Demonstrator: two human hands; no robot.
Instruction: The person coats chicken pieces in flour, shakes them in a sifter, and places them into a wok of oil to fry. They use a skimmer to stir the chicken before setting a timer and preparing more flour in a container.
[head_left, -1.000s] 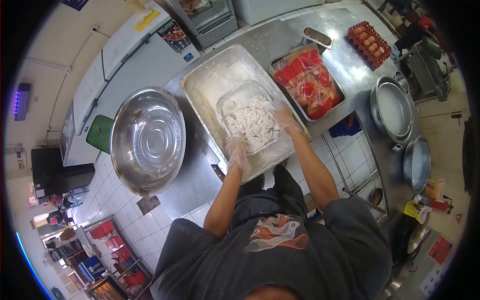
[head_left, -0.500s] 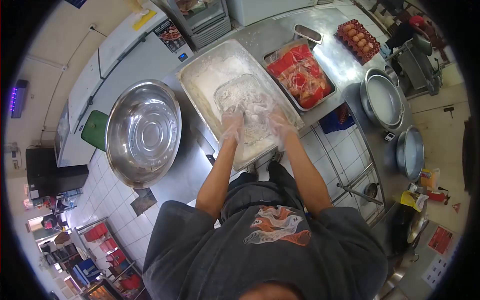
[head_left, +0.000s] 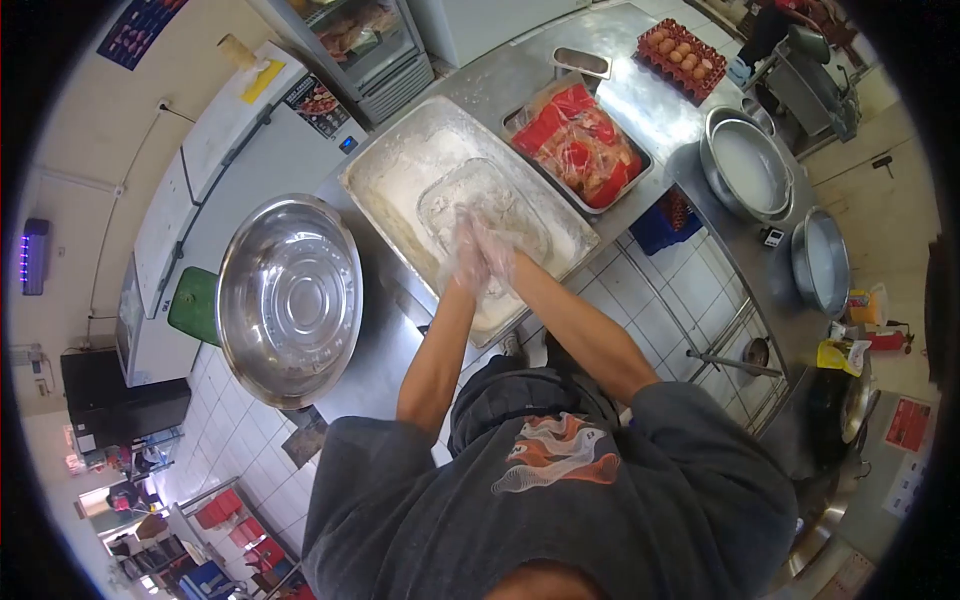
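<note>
Gloved left hand (head_left: pixel 460 255) and right hand (head_left: pixel 497 258), a second ago apart at the clear container (head_left: pixel 470 185), now meet palm to palm over the flour tray's (head_left: pixel 400 170) near side. Grip together, can't tell if anything's between. Container sits mid-tray, hands off it.

The hands (head_left: pixel 478 252) press together, hiding anything between them and part of the clear container (head_left: pixel 462 196).

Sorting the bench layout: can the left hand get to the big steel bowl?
Probably yes: the steel bowl sits beside the floured tray, on the same side as the left hand, nothing between.
</note>
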